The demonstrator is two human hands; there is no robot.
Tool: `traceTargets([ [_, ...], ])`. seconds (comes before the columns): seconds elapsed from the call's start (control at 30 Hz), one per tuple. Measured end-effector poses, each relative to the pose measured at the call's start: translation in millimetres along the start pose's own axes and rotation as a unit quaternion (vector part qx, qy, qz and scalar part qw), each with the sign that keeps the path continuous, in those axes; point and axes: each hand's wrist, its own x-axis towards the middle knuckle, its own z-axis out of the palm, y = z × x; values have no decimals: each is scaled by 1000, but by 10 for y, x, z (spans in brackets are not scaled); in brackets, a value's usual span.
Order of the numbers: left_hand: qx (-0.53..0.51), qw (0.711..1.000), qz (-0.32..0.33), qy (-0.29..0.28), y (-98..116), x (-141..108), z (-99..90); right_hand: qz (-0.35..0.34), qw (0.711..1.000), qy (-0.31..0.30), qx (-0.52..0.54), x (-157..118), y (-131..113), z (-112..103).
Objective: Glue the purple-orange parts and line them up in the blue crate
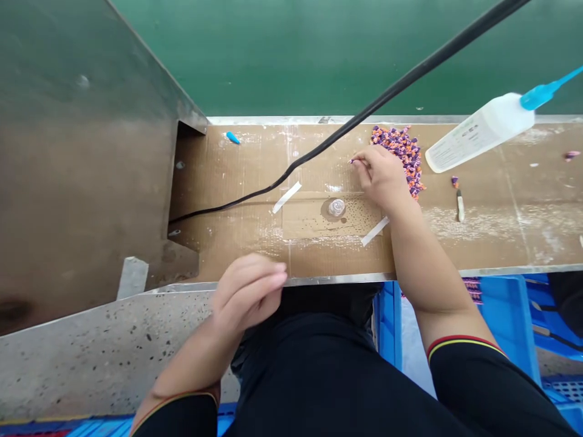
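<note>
My right hand (386, 179) pinches a small purple-and-orange piece (351, 161) between thumb and fingertips, just above the cardboard-covered bench. Beside that hand lies a heap of similar purple-and-orange pieces (405, 155), partly hidden behind it. My left hand (250, 288) is over the bench's front edge, slightly blurred, its fingers pressed together; whatever may be between them is hidden. Between the two hands a small clear round cap or cup (336, 207) sits on a taped-down cardboard patch (303, 221) speckled with dark dots.
A white bottle with a blue nozzle (483, 132) lies at the right, near a small brush-like tool (460, 205). A blue cap (232, 138) is at the back left. The black cable (310, 156) crosses above the bench; a metal housing (91, 158) stands left.
</note>
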Motion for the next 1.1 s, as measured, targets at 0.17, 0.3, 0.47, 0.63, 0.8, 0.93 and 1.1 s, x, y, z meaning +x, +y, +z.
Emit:
traceTargets([
  [0.17,-89,995,44,1,-457,453,806,75,986,-17,148,-153,-318,-132],
  [0.3,-172,972,-162,15,-640,484,1092,87,974,-23,206,-206,-470,-286],
  [0.47,-256,885,-389,7,-728,315,1119,36,986,-96,130,-260,-572,-515],
  [0.63,-296,856,-424,16,-778,311,1054,-50,987,-147,28,-288,-591,-539],
  [0.8,-303,850,-430,13,-747,314,1026,-75,982,-174,-5,-311,-593,-487],
  [0.93,-313,850,-424,15,-731,305,1014,-82,981,-173,-12,-310,-597,-471],
  [1.1,-317,850,-422,14,-737,293,1005,-79,981,-177,-3,-304,-608,-455],
])
